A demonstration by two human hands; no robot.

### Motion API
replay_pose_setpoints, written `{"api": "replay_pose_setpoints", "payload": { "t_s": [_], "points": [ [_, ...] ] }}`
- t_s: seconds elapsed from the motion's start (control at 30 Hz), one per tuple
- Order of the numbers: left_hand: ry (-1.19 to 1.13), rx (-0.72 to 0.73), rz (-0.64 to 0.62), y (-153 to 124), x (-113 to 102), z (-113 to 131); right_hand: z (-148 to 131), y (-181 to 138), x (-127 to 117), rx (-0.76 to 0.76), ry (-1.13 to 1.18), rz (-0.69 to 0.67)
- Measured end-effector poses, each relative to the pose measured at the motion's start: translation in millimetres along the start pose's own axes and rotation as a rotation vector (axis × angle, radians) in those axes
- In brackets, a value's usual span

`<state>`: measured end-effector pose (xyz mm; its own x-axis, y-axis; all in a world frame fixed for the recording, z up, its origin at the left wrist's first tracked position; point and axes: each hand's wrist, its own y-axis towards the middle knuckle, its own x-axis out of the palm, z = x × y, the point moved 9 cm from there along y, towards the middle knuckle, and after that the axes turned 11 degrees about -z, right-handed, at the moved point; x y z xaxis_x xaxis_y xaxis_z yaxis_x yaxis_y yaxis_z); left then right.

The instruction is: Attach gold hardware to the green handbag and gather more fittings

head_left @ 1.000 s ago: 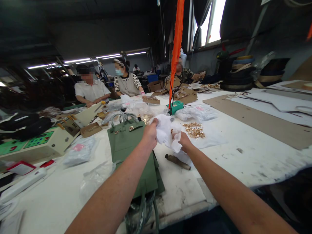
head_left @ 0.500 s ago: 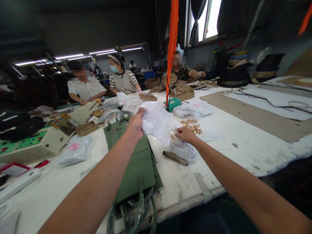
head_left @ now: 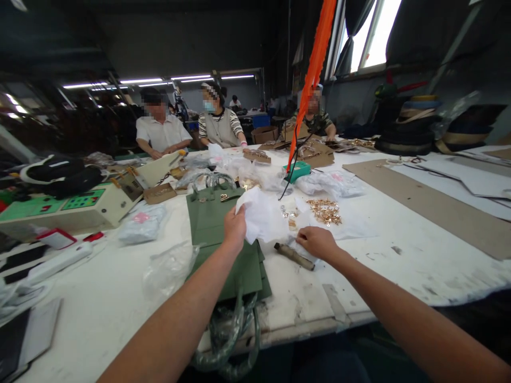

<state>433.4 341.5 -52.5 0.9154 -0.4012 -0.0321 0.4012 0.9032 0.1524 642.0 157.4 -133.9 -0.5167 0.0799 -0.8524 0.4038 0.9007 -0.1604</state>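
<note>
My left hand [head_left: 235, 227] is closed on a crumpled white sheet of paper or cloth [head_left: 261, 215], holding it up over a stack of flat green handbags [head_left: 221, 242] on the white table [head_left: 403, 266]. My right hand [head_left: 317, 242] rests low on the table with its fingers curled, beside a small clear packet and a short brown stick-like tool [head_left: 294, 256]. What the right fingers hold, if anything, is hidden. A heap of small gold metal fittings [head_left: 325, 210] lies just beyond my right hand.
Three people sit working at the table's far side. A cream machine with green panel [head_left: 80, 205] stands at left, clear plastic bags [head_left: 141, 223] near it. An orange strip [head_left: 313, 69] hangs over a teal box [head_left: 298, 170]. Brown cardboard sheets [head_left: 431, 199] cover the right.
My two hands have come apart: the left keeps the white sheet, the right has let it go and dropped to the table near the brown tool. The view has shifted slightly.
</note>
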Motion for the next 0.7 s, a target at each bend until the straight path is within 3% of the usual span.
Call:
{"api": "replay_pose_setpoints", "payload": {
  "t_s": [0.17, 0.3, 0.4, 0.53, 0.63, 0.7],
  "points": [
    [0.015, -0.072, 0.075, -15.6, -33.6, -44.2, -1.4, 4.5, -14.5, -0.062, 0.159, -0.049],
    [0.004, -0.089, 0.064, -20.4, -38.9, -60.3, 4.3, 6.5, -34.9, -0.103, 0.592, 0.033],
    [-0.008, -0.086, 0.042, -21.1, -37.7, -62.0, 0.5, 13.4, -47.9, -0.109, 0.662, 0.125],
    [-0.019, -0.075, -0.001, -22.4, -35.9, -58.0, -21.8, 25.9, -60.1, -0.125, 0.659, 0.126],
    [-0.022, -0.065, -0.069, -20.9, -27.3, -50.9, -36.3, 32.2, -77.4, -0.140, 0.762, 0.156],
    [-0.016, -0.059, -0.126, -18.2, -17.7, -44.0, -44.4, 33.6, -86.8, -0.134, 0.710, 0.169]
  ]
}}
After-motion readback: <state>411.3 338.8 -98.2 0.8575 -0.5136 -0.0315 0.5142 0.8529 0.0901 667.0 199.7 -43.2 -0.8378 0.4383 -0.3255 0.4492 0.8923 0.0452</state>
